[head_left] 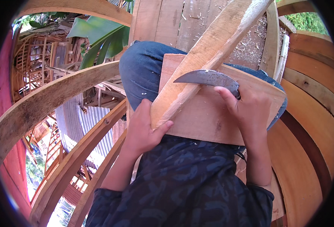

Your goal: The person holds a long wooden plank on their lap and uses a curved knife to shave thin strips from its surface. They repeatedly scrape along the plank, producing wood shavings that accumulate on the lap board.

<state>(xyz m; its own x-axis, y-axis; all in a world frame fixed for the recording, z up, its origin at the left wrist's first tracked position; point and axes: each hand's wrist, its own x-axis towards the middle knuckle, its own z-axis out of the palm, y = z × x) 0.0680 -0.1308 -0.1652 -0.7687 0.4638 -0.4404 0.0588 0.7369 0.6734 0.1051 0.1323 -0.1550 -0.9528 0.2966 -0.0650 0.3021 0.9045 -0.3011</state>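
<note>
Shaving seems in hand: timber (210,49), across board (212,117)'s left and far edges, is gripped by closed left hand (142,126), curved knife (208,78) by closed right hand (250,106); next stroke must be kept clear of left hand.

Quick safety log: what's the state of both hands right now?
Left hand: closed, holding the wooden bar near its lower end.
Right hand: closed, holding the curved knife.

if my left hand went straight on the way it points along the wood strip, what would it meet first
Likely the curved knife in your right hand: in the picture it crosses the wood strip ahead of your left hand, though its height above the wood is unclear.
</note>
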